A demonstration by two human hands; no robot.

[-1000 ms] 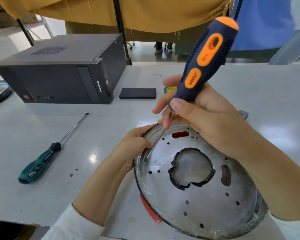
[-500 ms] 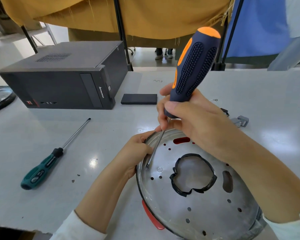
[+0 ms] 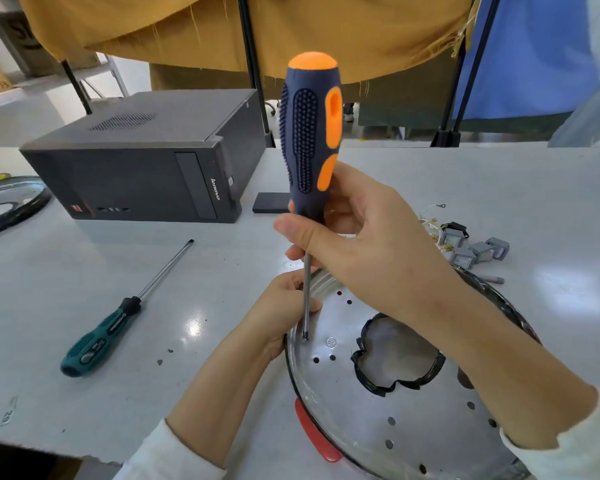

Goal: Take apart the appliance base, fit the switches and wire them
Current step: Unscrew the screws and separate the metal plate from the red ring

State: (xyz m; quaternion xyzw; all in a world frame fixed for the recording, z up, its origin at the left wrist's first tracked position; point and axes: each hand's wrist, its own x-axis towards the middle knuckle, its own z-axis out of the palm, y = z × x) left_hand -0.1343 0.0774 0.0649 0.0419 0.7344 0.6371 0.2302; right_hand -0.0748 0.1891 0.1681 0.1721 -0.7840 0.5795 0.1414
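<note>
A round metal appliance base with several holes, a black-rimmed centre opening and a red tab lies at the lower right of the white table. My right hand grips a navy and orange screwdriver, held nearly upright, its tip set on a screw near the base's left rim. My left hand grips that left rim beside the shaft. Grey switches with pale wires lie in a small heap behind the base on the right.
A green-handled screwdriver lies on the table to the left. A black computer tower lies on its side at the back, a small black block beside it. Another round metal part sits at the left edge.
The orange screwdriver has swung from a slant to nearly upright, its tip staying at the screw near the left rim. The left hand has kept its grip on the rim.
</note>
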